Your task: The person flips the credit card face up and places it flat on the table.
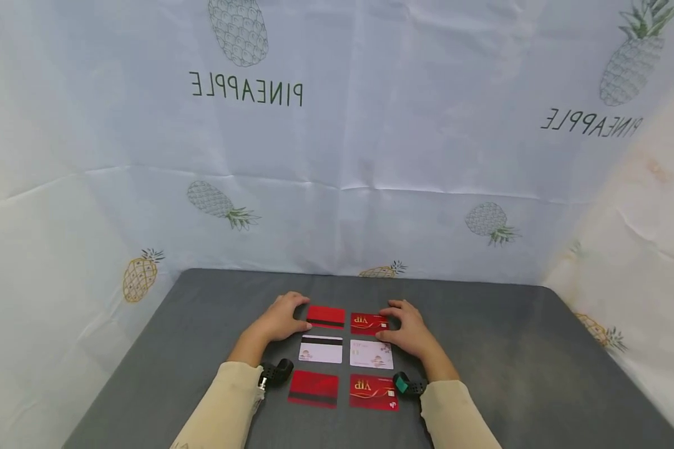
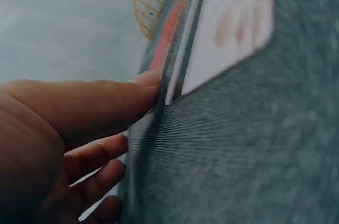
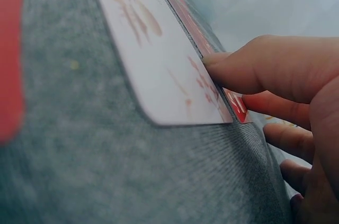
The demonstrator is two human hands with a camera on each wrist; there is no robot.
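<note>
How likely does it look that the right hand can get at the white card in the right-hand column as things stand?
Most likely yes: the right hand is close beside the white card, its thumb near the card's far edge, and nothing lies on top of it.

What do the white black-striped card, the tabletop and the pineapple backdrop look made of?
White black-striped card: probably smooth plastic, being thin, flat and round-cornered.
Tabletop: apparently matte gray cloth, with fine ribbing close up.
Pineapple backdrop: likely fabric or plastic sheet; creases and sheen leave it open.
</note>
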